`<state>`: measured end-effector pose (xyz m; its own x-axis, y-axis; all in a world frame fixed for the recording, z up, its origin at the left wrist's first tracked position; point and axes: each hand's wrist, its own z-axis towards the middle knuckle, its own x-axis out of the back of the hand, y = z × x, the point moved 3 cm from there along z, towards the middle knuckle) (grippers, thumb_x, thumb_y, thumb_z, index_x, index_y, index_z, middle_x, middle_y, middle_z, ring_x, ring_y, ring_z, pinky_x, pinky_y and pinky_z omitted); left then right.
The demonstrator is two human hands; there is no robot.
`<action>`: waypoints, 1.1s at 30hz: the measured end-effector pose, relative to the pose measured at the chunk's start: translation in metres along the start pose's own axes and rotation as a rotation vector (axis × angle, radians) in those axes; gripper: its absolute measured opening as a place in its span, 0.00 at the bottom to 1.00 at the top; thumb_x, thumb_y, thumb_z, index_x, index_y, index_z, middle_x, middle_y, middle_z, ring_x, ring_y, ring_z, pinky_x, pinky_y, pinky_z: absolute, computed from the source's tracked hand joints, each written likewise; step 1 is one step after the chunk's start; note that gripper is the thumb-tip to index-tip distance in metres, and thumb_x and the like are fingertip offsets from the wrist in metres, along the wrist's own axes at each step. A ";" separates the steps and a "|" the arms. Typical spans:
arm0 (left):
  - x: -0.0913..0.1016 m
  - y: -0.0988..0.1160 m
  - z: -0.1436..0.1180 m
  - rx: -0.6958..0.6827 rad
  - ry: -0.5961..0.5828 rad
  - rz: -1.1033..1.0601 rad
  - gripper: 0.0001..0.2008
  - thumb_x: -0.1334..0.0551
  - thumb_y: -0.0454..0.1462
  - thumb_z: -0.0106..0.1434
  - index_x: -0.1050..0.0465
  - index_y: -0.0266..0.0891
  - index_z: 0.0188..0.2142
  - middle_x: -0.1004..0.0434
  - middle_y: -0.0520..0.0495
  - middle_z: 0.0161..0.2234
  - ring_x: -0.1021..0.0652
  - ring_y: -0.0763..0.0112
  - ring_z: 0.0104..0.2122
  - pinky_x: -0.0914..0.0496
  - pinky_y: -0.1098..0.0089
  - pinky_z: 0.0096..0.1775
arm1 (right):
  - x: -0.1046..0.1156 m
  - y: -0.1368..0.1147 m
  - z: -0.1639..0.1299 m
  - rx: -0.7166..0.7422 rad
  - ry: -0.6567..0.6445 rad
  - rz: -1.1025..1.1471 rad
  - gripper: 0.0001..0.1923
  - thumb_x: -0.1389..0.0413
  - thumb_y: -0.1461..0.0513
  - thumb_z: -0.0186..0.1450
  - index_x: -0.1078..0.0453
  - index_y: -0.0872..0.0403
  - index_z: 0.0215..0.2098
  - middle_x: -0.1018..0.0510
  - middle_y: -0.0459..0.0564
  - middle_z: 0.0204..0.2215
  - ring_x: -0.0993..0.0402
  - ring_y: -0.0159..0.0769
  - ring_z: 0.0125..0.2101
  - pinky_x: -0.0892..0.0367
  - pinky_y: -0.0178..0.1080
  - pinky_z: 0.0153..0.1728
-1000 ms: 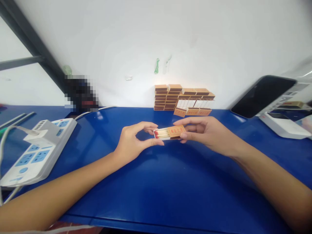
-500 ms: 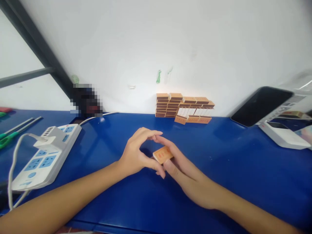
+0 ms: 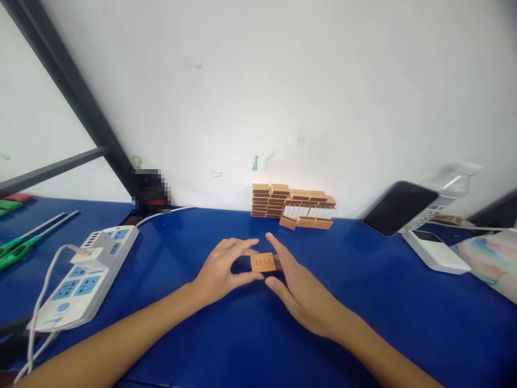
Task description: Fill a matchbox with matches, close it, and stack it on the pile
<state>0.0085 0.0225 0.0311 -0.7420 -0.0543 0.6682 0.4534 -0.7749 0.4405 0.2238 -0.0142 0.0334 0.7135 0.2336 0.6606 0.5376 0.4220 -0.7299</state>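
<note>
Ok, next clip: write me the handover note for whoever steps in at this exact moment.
Left hand: fingertips on the left end of the matchbox, thumb beneath.
Right hand: open, fingers along the box's right side.
Matchbox: shut, label up, just above the blue table.
Done: box shut; stack of matchboxes stands at the wall.
Left: this box is not yet with the stack.
Nearby: power strip, phone.
</note>
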 end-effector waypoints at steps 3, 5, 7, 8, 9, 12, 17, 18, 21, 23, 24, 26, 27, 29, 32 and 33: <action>0.014 -0.011 0.016 0.073 -0.027 0.101 0.29 0.28 0.47 0.64 0.30 0.46 0.62 0.16 0.45 0.50 0.20 0.57 0.52 0.28 0.52 0.56 | 0.022 0.007 0.004 0.001 0.030 -0.187 0.29 0.52 0.50 0.77 0.45 0.47 0.74 0.28 0.60 0.65 0.23 0.52 0.57 0.26 0.58 0.56; 0.028 -0.018 0.033 0.098 -0.030 0.144 0.25 0.29 0.47 0.65 0.26 0.46 0.58 0.18 0.43 0.54 0.22 0.57 0.54 0.28 0.53 0.57 | 0.033 0.010 0.006 0.022 0.050 -0.297 0.22 0.53 0.52 0.78 0.33 0.49 0.65 0.23 0.59 0.59 0.20 0.51 0.52 0.23 0.56 0.52; 0.043 -0.023 0.058 0.077 0.014 0.174 0.24 0.29 0.47 0.65 0.25 0.44 0.58 0.18 0.43 0.51 0.21 0.58 0.52 0.27 0.55 0.55 | 0.035 0.012 0.007 0.067 0.051 -0.397 0.18 0.52 0.55 0.77 0.28 0.51 0.59 0.22 0.59 0.55 0.20 0.52 0.50 0.23 0.56 0.50; 0.050 -0.025 0.072 0.053 0.048 0.196 0.23 0.29 0.47 0.65 0.24 0.43 0.56 0.19 0.42 0.49 0.21 0.59 0.50 0.27 0.56 0.54 | 0.034 0.012 0.008 0.091 0.041 -0.431 0.16 0.51 0.57 0.77 0.27 0.52 0.57 0.21 0.59 0.54 0.20 0.51 0.49 0.23 0.55 0.50; 0.055 -0.027 0.088 0.021 0.094 0.220 0.21 0.29 0.47 0.65 0.22 0.42 0.54 0.20 0.42 0.48 0.21 0.60 0.47 0.26 0.57 0.53 | 0.030 0.012 0.008 0.113 0.024 -0.453 0.15 0.50 0.58 0.77 0.26 0.52 0.55 0.21 0.59 0.52 0.20 0.50 0.48 0.22 0.54 0.49; 0.058 -0.036 0.134 -0.049 0.142 0.261 0.19 0.27 0.45 0.63 0.19 0.42 0.52 0.20 0.42 0.44 0.22 0.59 0.46 0.27 0.59 0.52 | 0.019 0.011 0.008 0.170 -0.022 -0.479 0.14 0.50 0.59 0.77 0.25 0.53 0.53 0.20 0.58 0.50 0.20 0.48 0.48 0.23 0.52 0.49; 0.034 -0.057 0.177 -0.001 0.073 0.188 0.16 0.28 0.42 0.64 0.19 0.42 0.50 0.17 0.44 0.42 0.22 0.60 0.45 0.27 0.59 0.50 | 0.017 0.009 0.010 0.165 -0.036 -0.484 0.12 0.49 0.60 0.77 0.25 0.54 0.52 0.20 0.57 0.48 0.21 0.47 0.47 0.23 0.50 0.47; 0.029 -0.059 0.179 0.003 0.072 0.176 0.14 0.29 0.42 0.65 0.19 0.42 0.50 0.17 0.45 0.43 0.21 0.62 0.43 0.26 0.61 0.50 | 0.019 0.009 0.010 0.156 -0.036 -0.487 0.12 0.49 0.61 0.76 0.25 0.54 0.52 0.20 0.57 0.48 0.21 0.46 0.46 0.23 0.49 0.47; 0.019 -0.063 0.175 0.023 0.099 0.161 0.08 0.31 0.40 0.68 0.18 0.40 0.45 0.19 0.45 0.51 0.20 0.68 0.40 0.25 0.65 0.49 | 0.022 0.011 0.010 0.148 -0.033 -0.503 0.12 0.48 0.61 0.76 0.25 0.55 0.51 0.21 0.57 0.48 0.21 0.46 0.46 0.24 0.48 0.46; 0.016 -0.063 0.167 0.056 0.146 0.173 0.09 0.31 0.41 0.68 0.19 0.40 0.44 0.20 0.44 0.52 0.20 0.68 0.40 0.26 0.65 0.50 | 0.025 0.011 0.011 0.155 -0.013 -0.499 0.12 0.49 0.62 0.76 0.25 0.55 0.50 0.21 0.57 0.47 0.21 0.46 0.45 0.25 0.47 0.46; 0.016 -0.062 0.162 0.082 0.182 0.186 0.10 0.31 0.43 0.68 0.19 0.40 0.45 0.21 0.44 0.51 0.21 0.67 0.41 0.26 0.65 0.50 | 0.028 0.012 0.011 0.154 0.012 -0.488 0.12 0.49 0.62 0.76 0.24 0.55 0.50 0.20 0.57 0.46 0.21 0.45 0.45 0.26 0.46 0.45; 0.016 -0.061 0.151 0.149 0.269 0.219 0.13 0.33 0.45 0.69 0.21 0.40 0.48 0.21 0.43 0.48 0.21 0.65 0.42 0.27 0.64 0.49 | 0.037 0.015 0.013 0.126 0.098 -0.440 0.12 0.49 0.61 0.76 0.24 0.54 0.47 0.19 0.55 0.44 0.21 0.43 0.42 0.27 0.44 0.44; 0.016 -0.061 0.145 0.184 0.306 0.233 0.14 0.33 0.45 0.69 0.22 0.39 0.49 0.22 0.42 0.47 0.22 0.65 0.41 0.27 0.63 0.48 | 0.043 0.018 0.016 0.099 0.156 -0.407 0.11 0.48 0.61 0.75 0.23 0.54 0.46 0.18 0.54 0.42 0.21 0.42 0.40 0.28 0.43 0.43; 0.015 -0.061 0.137 0.238 0.342 0.252 0.16 0.32 0.45 0.69 0.23 0.38 0.51 0.21 0.42 0.45 0.22 0.64 0.40 0.27 0.63 0.47 | 0.060 0.026 0.024 0.007 0.286 -0.320 0.11 0.47 0.60 0.74 0.23 0.53 0.44 0.17 0.53 0.39 0.21 0.41 0.36 0.29 0.42 0.40; 0.012 -0.061 0.134 0.293 0.331 0.261 0.17 0.30 0.44 0.66 0.22 0.38 0.50 0.18 0.43 0.42 0.22 0.62 0.39 0.28 0.61 0.48 | 0.086 0.040 0.045 -0.165 0.423 -0.167 0.14 0.45 0.57 0.72 0.24 0.55 0.48 0.17 0.51 0.33 0.22 0.41 0.31 0.30 0.42 0.37; 0.011 -0.062 0.135 0.308 0.325 0.261 0.17 0.29 0.44 0.65 0.22 0.38 0.49 0.17 0.44 0.41 0.21 0.61 0.40 0.28 0.60 0.49 | 0.093 0.043 0.055 -0.180 0.433 -0.137 0.16 0.46 0.57 0.72 0.25 0.57 0.52 0.17 0.51 0.32 0.21 0.41 0.31 0.30 0.42 0.38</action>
<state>0.0387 0.1548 0.0923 -0.6776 -0.4518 0.5803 0.7320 -0.4904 0.4729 0.2888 0.0733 0.0735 0.7312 -0.2152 0.6473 0.6819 0.2565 -0.6850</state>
